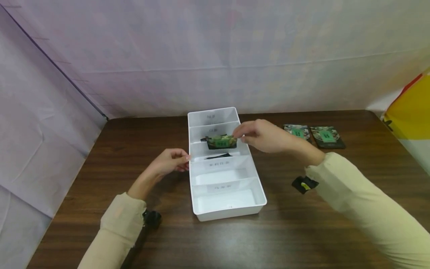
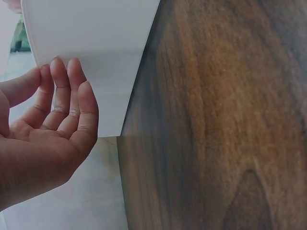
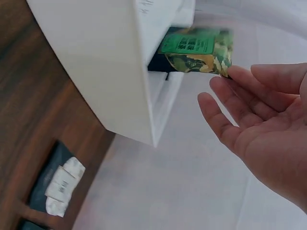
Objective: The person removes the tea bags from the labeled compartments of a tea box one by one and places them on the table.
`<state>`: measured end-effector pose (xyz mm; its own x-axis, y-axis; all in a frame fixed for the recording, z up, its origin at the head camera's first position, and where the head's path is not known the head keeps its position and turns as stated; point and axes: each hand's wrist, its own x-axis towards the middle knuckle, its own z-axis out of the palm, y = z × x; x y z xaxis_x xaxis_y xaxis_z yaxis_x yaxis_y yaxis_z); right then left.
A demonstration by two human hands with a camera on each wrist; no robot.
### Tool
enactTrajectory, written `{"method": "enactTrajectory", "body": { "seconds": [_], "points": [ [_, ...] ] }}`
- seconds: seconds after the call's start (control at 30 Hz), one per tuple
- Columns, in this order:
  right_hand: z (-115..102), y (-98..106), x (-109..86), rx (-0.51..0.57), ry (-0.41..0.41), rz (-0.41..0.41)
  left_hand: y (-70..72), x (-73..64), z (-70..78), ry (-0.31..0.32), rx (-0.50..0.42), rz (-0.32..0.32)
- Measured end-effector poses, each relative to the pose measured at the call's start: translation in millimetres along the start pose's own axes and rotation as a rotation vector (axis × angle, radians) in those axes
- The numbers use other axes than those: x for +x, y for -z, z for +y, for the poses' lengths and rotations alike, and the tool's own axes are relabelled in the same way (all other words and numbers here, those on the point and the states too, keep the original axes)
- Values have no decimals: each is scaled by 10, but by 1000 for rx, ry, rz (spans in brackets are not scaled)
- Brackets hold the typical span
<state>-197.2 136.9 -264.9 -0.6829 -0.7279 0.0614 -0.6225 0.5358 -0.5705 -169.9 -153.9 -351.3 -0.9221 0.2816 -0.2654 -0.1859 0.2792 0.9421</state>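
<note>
A long white divided box (image 1: 231, 215) with labelled compartments stands on the table. My left hand (image 1: 170, 162) is at its left side; in the left wrist view, thumb and index finger (image 2: 46, 79) pinch the rim. A green and black sachet (image 1: 221, 142) stands upright, tilted, in the second compartment from the back. At its right corner is my right hand (image 1: 265, 135). In the right wrist view, the index fingertip is right at the sachet's (image 3: 192, 50) corner, with the thumb apart from it and the other fingers loosely extended. A thin dark piece (image 1: 219, 156) shows lower in the same compartment.
Two similar sachets, one (image 1: 327, 136) farther right and one (image 1: 297, 131) partly behind my right wrist, lie on the dark wooden table (image 1: 285, 231). White cloth (image 1: 215, 56) hangs behind the table. Yellow and red material (image 1: 410, 108) hangs at the far right.
</note>
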Motion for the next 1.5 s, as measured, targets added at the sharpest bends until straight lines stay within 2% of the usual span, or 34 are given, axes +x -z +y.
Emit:
{"method": "enactTrajectory", "body": {
  "seconds": [0.37, 0.6, 0.7, 0.83, 1.0, 1.2, 1.37, 1.5],
  "points": [
    [-134, 332, -98, 27, -19, 46, 1, 13, -10, 1, -10, 0],
    [-217, 559, -197, 15, -114, 72, 12, 5, -4, -8, 7, -5],
    [-211, 634, -263, 19, -141, 77, 12, 6, -5, -11, 6, -10],
    [-153, 696, -367, 38, -130, 86, 11, 9, -2, -14, -4, -11],
    [18, 719, -498, 4, -74, 100, 8, 5, 13, -9, 2, -6],
    [192, 667, -662, 12, -165, 44, 20, -11, 13, -19, 6, -10],
    [339, 562, -759, 20, -161, -3, 25, -11, 9, -22, 9, -8],
    [454, 455, -823, 92, -179, -45, 26, -8, 7, -27, 7, -10]
  ]
}}
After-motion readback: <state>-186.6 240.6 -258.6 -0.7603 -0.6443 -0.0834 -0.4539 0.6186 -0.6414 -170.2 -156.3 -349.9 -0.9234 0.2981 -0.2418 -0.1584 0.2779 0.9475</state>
